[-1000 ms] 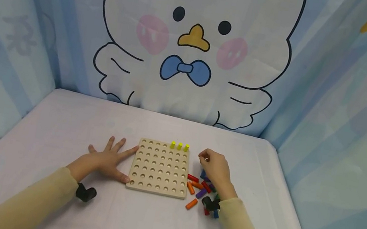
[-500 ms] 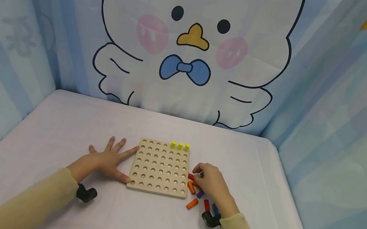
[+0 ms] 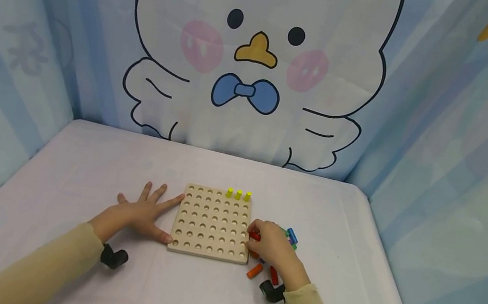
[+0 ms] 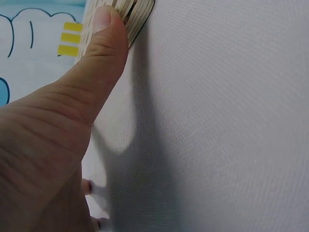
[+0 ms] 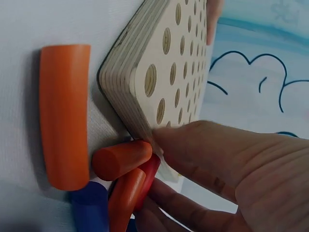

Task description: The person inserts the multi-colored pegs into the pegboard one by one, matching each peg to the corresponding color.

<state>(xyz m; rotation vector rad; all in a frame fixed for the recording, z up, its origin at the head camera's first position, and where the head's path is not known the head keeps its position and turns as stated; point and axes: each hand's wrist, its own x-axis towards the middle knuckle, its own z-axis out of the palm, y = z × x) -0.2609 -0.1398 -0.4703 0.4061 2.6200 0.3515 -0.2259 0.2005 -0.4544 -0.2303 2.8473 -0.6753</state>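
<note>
A pale wooden pegboard point(image 3: 214, 225) with rows of round holes lies on the table, and three yellow pegs point(image 3: 239, 195) stand in its far row towards the right. My left hand point(image 3: 143, 215) lies spread at the board's left side, thumb and index fingertip right at its edge. At the right edge, my right hand point(image 3: 274, 246) has its thumb and curled fingers on either side of a red peg point(image 5: 147, 181); I cannot tell whether they grip it. Its thumb tip is at the board's edge in the right wrist view, close to an orange peg point(image 5: 123, 159).
Several loose pegs lie around and partly under the right hand, among them a blue peg point(image 3: 292, 235), an orange peg point(image 3: 255, 271) and a red peg point(image 3: 274, 275). The white-covered table point(image 3: 105, 285) ends at a curtain point(image 3: 248, 126) with a cartoon bird.
My right hand has come from beyond the loose pegs, down and left to the red peg by the board's right edge. Blue and green pegs now show behind it. The left hand stays put.
</note>
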